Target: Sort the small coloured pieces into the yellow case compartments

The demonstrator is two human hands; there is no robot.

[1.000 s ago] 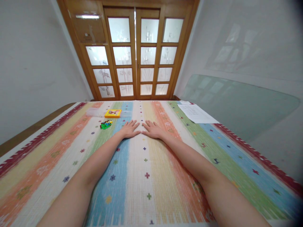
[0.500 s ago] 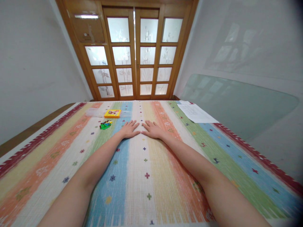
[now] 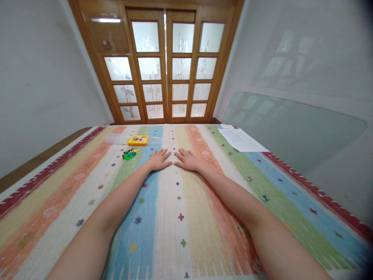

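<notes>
My left hand (image 3: 159,160) lies flat on the striped tablecloth (image 3: 171,202), palm down with its fingers spread. Mirroring it, my right hand (image 3: 187,159) rests flat too, its thumb a small gap from the left thumb. Neither hand holds anything. Left of my left hand sits a small pile of colourful pieces (image 3: 129,154), mostly green, with blue, yellow, white and dark ones; they look like toy building bricks. Just behind the pile is a yellow box (image 3: 138,140) with a printed picture on top.
Clear plastic packaging (image 3: 116,139) lies beside the yellow box. Printed paper sheets (image 3: 241,140) rest at the table's right edge. A glass-like panel (image 3: 291,124) is by the right wall. Wooden doors (image 3: 166,66) with glass panes stand beyond the table's far edge.
</notes>
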